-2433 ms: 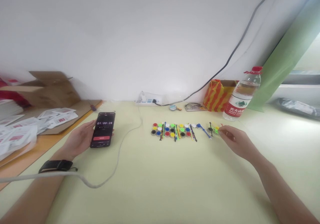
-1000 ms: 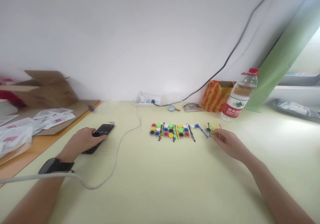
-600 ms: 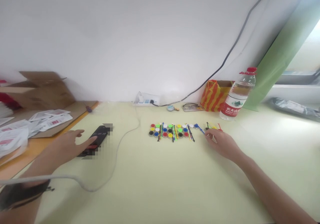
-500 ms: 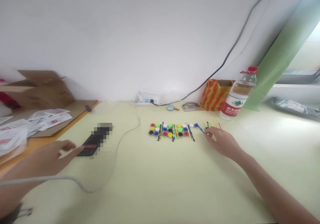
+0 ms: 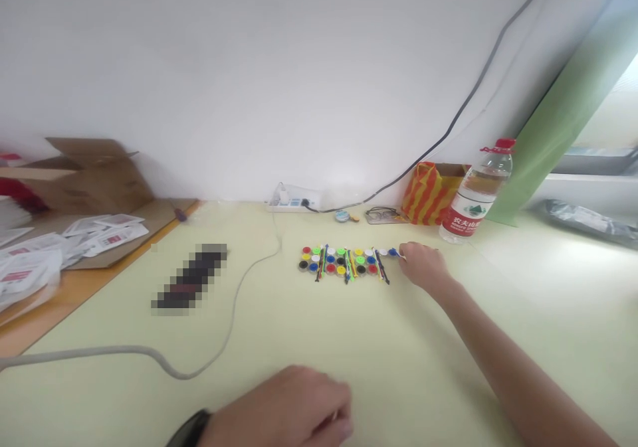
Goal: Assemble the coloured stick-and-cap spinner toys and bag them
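Observation:
Several coloured round plastic discs (image 5: 341, 269) lie in rows on the table, with bundles of thin coloured plastic sticks (image 5: 349, 266) between them. At the right end of the rows, my right hand (image 5: 423, 266) is closed beside a blue disc (image 5: 393, 252). Its fingertips pinch a thin plastic stick (image 5: 401, 256), of which only a short pale end shows. My left hand (image 5: 294, 404) hovers near the front edge, fingers curled in and the palm hidden; nothing shows in it. A dark phone (image 5: 192, 277), partly pixelated, lies to the left.
A grey cable (image 5: 149, 354) crosses the left of the table. Beyond the discs are a power strip (image 5: 294, 201), glasses (image 5: 383, 214), a striped bag (image 5: 426, 191) and a water bottle (image 5: 473, 201). White packets (image 5: 107, 234) and a cardboard box (image 5: 100, 175) stand left.
My left hand has left the phone and moved right, toward the front middle. My right hand has shifted slightly left, closer to the end disc, and now covers sticks that showed before.

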Demonstrator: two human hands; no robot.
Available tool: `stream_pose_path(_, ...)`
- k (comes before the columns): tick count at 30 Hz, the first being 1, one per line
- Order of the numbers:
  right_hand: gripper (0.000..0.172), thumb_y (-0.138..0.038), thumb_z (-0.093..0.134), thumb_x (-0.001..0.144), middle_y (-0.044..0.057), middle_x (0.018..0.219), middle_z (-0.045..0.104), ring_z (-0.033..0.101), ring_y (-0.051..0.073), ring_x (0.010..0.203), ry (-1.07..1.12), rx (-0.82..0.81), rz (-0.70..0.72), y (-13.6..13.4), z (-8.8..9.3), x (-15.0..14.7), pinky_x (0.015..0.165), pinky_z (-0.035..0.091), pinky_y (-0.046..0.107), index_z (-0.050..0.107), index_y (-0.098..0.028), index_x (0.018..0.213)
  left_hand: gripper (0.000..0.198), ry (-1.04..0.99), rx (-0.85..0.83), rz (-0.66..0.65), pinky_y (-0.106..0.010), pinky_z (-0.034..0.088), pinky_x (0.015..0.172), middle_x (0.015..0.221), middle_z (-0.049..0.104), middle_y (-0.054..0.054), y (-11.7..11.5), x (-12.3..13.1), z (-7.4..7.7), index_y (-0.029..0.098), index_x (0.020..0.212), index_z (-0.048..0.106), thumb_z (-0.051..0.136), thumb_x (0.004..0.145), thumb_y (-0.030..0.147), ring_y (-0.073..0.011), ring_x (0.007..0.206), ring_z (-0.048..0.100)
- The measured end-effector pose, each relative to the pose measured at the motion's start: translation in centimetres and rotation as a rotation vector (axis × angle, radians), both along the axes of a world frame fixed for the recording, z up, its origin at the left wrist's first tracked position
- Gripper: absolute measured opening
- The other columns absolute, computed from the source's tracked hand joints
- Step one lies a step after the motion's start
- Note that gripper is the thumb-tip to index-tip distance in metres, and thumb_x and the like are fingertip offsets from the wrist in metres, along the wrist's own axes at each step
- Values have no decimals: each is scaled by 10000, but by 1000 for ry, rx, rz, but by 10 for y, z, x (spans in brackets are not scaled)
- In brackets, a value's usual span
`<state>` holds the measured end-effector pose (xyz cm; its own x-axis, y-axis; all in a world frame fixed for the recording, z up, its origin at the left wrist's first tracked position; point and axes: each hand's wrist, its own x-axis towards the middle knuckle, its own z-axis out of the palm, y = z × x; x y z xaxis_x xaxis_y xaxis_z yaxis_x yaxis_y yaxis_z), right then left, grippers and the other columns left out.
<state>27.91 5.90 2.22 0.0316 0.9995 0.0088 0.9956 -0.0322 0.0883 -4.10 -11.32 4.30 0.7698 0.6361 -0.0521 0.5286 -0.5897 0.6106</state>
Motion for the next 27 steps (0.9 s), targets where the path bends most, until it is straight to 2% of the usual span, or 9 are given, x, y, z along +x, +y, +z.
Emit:
stream_pose_path(2,239,-194,468,979,186,1088,716,687,296,1020,-4,-10,-15,-1,-5,0,796,458,352,697,-148,1032,227,59,123,-20,-375,404,586,755,698,-43,18,34,-1,293,828,604,478,976,410,-223,650,631)
stream_pose_path(4,234,-200,476,979,187,1085,719,692,299,1016,1,-20,-21,-4,-10,2,797,464,355,698,-147,1032,215,130,232,-41,-398,379,574,748,695,-65,33,58,-9,266,820,585,481,967,383,-244,657,636)
stream_pose_path(7,225,-213,481,981,175,1083,723,698,302,1000,17,-24,-28,-9,-14,5,781,469,353,694,-152,1019,284,204,335,-41,-404,331,537,703,685,-80,53,77,-24,244,747,565,492,959,418,-257,620,625)
stream_pose_path(10,223,-190,470,977,172,1089,723,701,303,992,35,-5,-40,-10,-15,6,769,465,350,686,-153,1017,325,218,390,-47,-397,332,540,672,668,-90,68,88,-33,234,711,577,499,957,432,-260,626,620)
stream_pose_path(13,213,-168,474,961,179,1066,725,700,307,979,57,24,-52,-11,-16,6,757,454,349,683,-144,994,340,183,385,-28,-382,320,537,648,654,-78,80,92,-37,229,686,564,505,957,426,-235,606,596)
stream_pose_path(17,164,-193,526,922,156,1018,730,694,296,958,111,59,-74,-11,-15,8,704,428,324,682,-160,960,326,46,290,-23,-335,315,544,611,624,-17,88,87,-39,218,654,489,570,919,390,-173,562,533)
stream_pose_path(23,110,-272,593,871,104,940,733,675,249,847,219,115,-135,-9,-13,20,641,390,306,669,-193,863,315,-127,186,-2,-266,324,568,602,583,39,89,76,-37,188,652,479,608,909,319,-102,542,458)
stream_pose_path(27,91,-279,612,860,69,872,731,656,207,784,383,192,-72,-9,-15,26,619,390,282,637,-203,817,308,-162,190,-6,-245,302,562,582,544,55,88,76,-38,179,647,480,625,895,289,-88,544,424)
